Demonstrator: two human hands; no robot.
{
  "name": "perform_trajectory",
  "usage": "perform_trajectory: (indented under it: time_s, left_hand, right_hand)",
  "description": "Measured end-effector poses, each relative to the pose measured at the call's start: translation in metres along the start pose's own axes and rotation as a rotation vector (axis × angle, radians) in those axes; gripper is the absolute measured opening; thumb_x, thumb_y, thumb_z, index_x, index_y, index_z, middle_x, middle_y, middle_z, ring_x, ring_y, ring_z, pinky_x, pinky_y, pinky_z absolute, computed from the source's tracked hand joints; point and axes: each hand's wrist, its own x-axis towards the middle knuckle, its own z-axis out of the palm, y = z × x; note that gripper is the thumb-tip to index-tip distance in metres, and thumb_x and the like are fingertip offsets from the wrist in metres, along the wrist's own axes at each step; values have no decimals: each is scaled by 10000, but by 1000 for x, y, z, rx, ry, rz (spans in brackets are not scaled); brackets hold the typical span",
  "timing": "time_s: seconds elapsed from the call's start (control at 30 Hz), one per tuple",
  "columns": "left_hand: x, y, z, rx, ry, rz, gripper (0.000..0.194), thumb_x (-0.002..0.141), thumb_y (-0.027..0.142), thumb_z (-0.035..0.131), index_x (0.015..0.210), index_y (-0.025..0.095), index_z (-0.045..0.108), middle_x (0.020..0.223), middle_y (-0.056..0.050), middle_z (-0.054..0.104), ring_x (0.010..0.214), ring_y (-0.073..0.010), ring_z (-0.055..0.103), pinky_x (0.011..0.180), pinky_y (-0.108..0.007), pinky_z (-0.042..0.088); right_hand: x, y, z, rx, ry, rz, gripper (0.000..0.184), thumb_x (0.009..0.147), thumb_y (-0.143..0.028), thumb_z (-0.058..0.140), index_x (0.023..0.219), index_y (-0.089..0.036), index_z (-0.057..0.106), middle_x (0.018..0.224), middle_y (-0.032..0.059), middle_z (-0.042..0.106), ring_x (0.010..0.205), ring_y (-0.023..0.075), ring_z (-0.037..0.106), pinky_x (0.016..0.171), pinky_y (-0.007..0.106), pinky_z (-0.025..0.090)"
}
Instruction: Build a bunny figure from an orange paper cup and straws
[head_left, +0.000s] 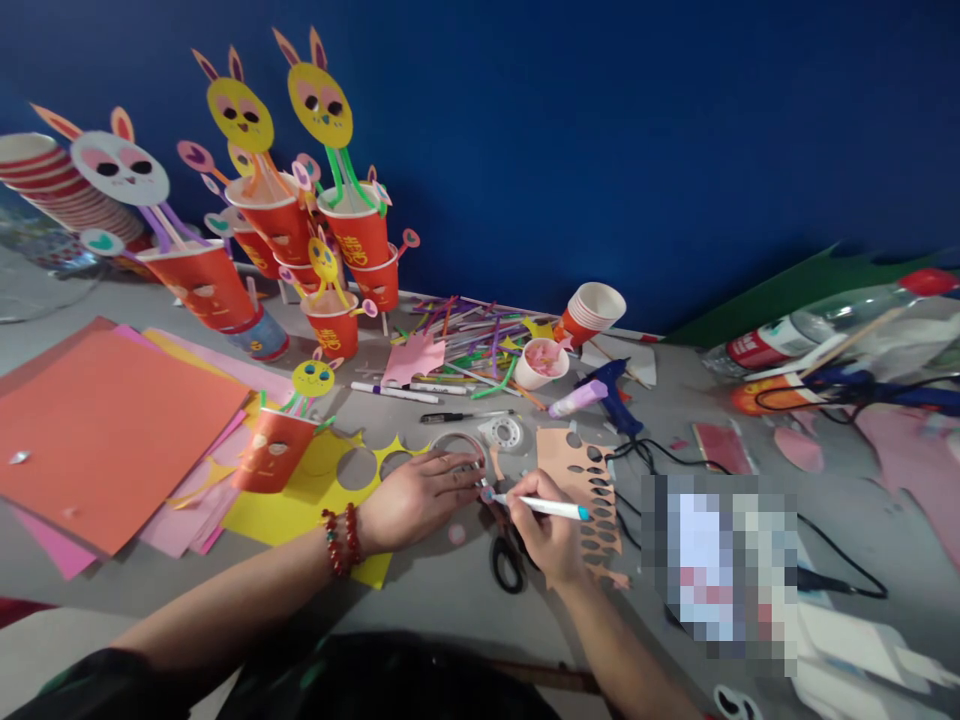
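My right hand grips a white marker with a blue end, its tip touching a small pink paper piece. My left hand lies flat on the table, fingers stretched out, fingertips beside that piece. Black-handled scissors lie just below the hands, partly covered by the right one. A small pink paper disc rests under my left palm's edge. Yellow paper with round cut-outs reaches beneath my left wrist. Right of the marker is a peach sheet full of holes.
Red paper cups with rabbit-faced figures stand at the back left, beside orange paper. Straws heap against the blue wall. A blue glue gun trails a black cord. A bottle lies at right, near a pixelated patch.
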Motion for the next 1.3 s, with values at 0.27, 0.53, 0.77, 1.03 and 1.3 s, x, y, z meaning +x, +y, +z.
perform_trajectory:
  time_s: [0.27,0.53,0.77,1.03,1.3]
  left_hand:
    - [-1,1,2,-20,17,-17,332,1017,283,503,1317,200,620,1381,-108,661,1382,-262,515,1090,-432,464]
    - [-1,0,3,-9,11,-12,336,1012,255,504,1323,203,620,1388,-98,657,1378,-260,519,1093,-426,463]
    - [0,1,2,-14,14,-13,343,1014,278,501,1325,200,623,1372,-112,666,1381,-259,515,1098,-430,464]
    - [1,1,0,-4,9,-5,334,1024,253,478,1323,213,621,1383,-91,661,1382,-251,514,1096,-413,465]
    - [0,0,1,24,7,-2,322,1019,250,486,1298,197,639,1381,-88,664,1375,-260,523,1083,-413,482]
  right_hand:
    - [1,-1,0,-3,5,-2,177,926,-254,546,750,-232,540,614,-32,544,508,136,497,484,240,393]
    - [0,-3,0,-1,-16,-3,175,934,-268,544,763,-231,545,604,-40,537,492,131,489,476,238,385]
    - [1,-5,-1,-12,-23,-4,196,931,-277,541,740,-233,539,597,-37,539,496,137,495,485,245,392]
    - [1,-4,0,-9,-30,-2,194,938,-279,537,749,-234,537,589,-41,528,487,134,480,479,242,384]
    - [1,-2,0,2,-29,-11,189,937,-271,536,751,-236,530,604,-40,528,498,135,482,487,240,385]
